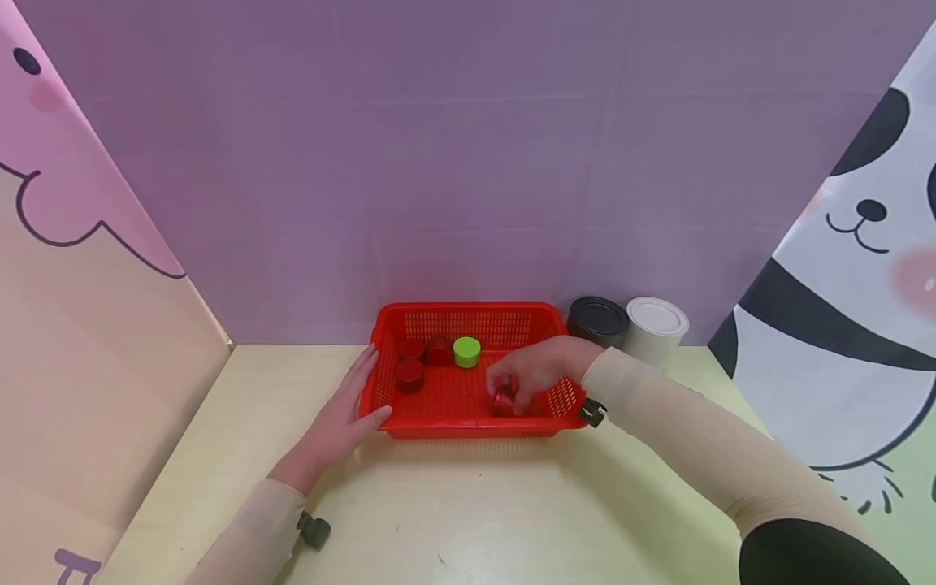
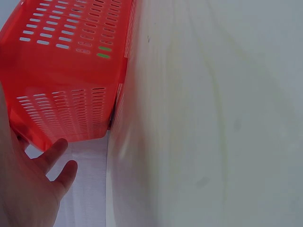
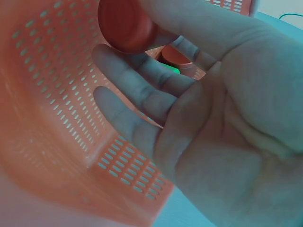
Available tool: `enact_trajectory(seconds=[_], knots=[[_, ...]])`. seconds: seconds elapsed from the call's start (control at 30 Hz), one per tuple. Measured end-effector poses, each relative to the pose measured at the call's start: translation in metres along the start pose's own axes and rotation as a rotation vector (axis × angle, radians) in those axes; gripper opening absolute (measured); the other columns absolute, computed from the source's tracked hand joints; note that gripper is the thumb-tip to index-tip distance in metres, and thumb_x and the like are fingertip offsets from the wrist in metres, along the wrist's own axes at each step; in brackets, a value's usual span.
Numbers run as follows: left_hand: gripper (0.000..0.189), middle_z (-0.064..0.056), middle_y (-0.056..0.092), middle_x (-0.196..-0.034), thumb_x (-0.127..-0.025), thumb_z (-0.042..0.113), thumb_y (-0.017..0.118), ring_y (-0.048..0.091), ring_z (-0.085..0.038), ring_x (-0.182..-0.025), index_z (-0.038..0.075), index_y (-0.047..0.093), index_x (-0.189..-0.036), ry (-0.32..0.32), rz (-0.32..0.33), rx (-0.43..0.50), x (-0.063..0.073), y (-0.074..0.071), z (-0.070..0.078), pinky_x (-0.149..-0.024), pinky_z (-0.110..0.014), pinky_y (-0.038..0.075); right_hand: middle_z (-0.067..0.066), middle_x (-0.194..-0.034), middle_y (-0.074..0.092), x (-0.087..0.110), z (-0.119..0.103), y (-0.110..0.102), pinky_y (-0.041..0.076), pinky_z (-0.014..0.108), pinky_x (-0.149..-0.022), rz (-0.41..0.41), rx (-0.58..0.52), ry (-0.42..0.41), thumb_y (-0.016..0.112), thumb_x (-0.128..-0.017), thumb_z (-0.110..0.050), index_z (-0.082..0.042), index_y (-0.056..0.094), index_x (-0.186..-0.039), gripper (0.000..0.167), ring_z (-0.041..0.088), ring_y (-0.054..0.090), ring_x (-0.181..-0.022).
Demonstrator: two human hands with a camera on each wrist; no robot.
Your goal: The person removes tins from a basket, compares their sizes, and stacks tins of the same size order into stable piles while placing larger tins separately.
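Observation:
A red plastic basket [image 1: 468, 425] with slotted walls stands on the table. Spread over its left end, my left hand [image 1: 344, 418] touches the rim with fairly straight fingers; the left wrist view shows those fingers [image 2: 56, 153] beside the outer wall. Inside the basket's right part, my right hand [image 1: 539, 370] pinches a red cylinder [image 3: 124, 24] between thumb and fingers. Toward the left inside lie three more red cylinders, one at the back [image 1: 411, 348], one beside it [image 1: 439, 350] and one nearer me [image 1: 409, 374]. A bright green cylinder [image 1: 466, 352] stands to their right.
Behind my right wrist, right of the basket, stand a can with a black lid [image 1: 598, 317] and a white can [image 1: 657, 318]. The pale wooden table [image 1: 468, 512] extends in front of the basket. A purple backdrop [image 1: 468, 162] rises behind.

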State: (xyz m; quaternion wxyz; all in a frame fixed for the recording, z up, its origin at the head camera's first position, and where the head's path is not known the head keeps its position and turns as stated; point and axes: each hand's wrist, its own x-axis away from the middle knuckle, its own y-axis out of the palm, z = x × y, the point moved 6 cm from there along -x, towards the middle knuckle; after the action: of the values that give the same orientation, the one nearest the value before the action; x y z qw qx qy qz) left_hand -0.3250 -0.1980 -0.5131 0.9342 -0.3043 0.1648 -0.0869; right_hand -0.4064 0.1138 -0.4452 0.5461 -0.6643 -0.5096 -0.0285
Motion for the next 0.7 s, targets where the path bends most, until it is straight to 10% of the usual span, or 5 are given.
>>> enact_trajectory(seconds=[0.7], knots=[[0.107, 0.006, 0.009, -0.186, -0.097, 0.032, 0.083, 0.019, -0.033, -0.168, 0.026, 0.015, -0.18, -0.026, -0.016, -0.01, 0.0, -0.001, 0.007, -0.108, -0.062, 0.056, 0.0, -0.123, 0.069, 0.042, 0.013, -0.025, 0.062, 0.039, -0.09, 0.358, -0.158, -0.165, 0.086, -0.096, -0.019, -0.022, 0.065, -0.134, 0.044, 0.026, 0.066, -0.111]])
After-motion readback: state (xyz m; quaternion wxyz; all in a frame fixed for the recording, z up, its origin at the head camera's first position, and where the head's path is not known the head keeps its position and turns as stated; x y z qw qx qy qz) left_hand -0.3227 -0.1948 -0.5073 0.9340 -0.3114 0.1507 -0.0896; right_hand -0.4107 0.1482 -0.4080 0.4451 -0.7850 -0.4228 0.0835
